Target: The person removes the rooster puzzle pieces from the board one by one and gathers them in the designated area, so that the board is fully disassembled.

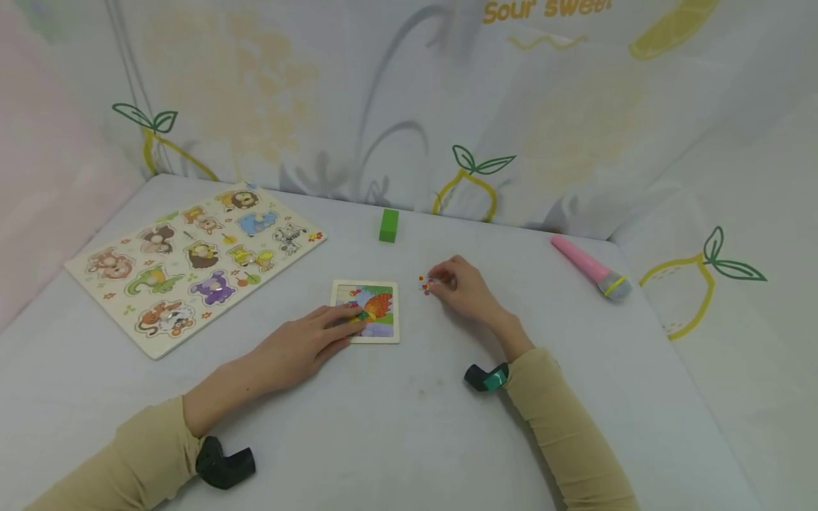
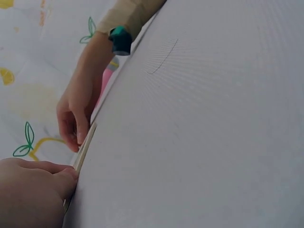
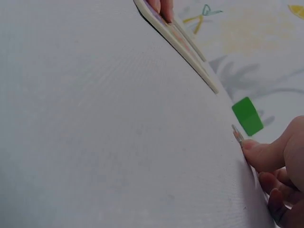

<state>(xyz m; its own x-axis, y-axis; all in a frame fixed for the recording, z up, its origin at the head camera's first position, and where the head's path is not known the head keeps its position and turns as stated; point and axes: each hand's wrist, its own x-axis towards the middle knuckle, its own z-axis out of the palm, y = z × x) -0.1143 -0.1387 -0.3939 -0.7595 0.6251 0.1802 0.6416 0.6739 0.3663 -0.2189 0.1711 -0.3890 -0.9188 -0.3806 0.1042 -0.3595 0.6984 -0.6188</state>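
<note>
A small square puzzle (image 1: 392, 331) with a pale wooden frame and an orange bird-like picture lies on the white table. My left hand (image 1: 307, 344) rests on its left part, the extended fingers lying over the picture and hiding some of it. To the right of the frame, my right hand (image 1: 465, 289) pinches a small puzzle piece (image 1: 423, 285) between thumb and fingers; it is white with red and yellow spots. The right wrist view shows the same piece (image 3: 237, 135) edge-on, low over the table, at the thumb tip.
A large animal peg board (image 1: 185, 248) lies at the left. Behind the small puzzle stands a green block (image 1: 388, 226). A pink toy microphone (image 1: 591, 266) lies at the right, near the table's back edge. A lemon-print cloth (image 1: 358, 92) hangs behind the table.
</note>
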